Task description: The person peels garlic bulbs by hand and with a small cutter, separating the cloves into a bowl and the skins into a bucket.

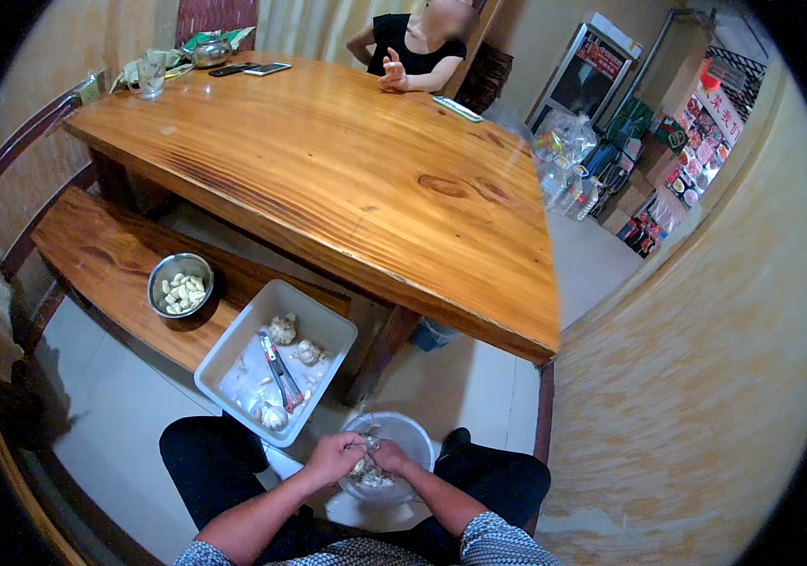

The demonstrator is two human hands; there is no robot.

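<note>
My left hand (337,456) and my right hand (391,456) meet over a translucent plastic bin (414,431) between my knees, fingers closed around a piece of garlic (358,467) that is mostly hidden. Papery garlic skins (377,480) lie in the bin below. To the left, a white plastic tub (234,354) holds several garlic bulbs (282,329), loose bits of skin and a utility knife (280,373) with a grey and red handle. Peeled cloves (183,292) fill part of a round steel bowl (154,283) on the wooden bench.
A large wooden table (319,177) stands ahead, its near corner to the right. A person (417,53) sits at its far side. Phones (268,68), a glass mug (151,76) and a metal pot (212,53) rest on it. The bench (106,240) runs left; a wall (658,396) rises right.
</note>
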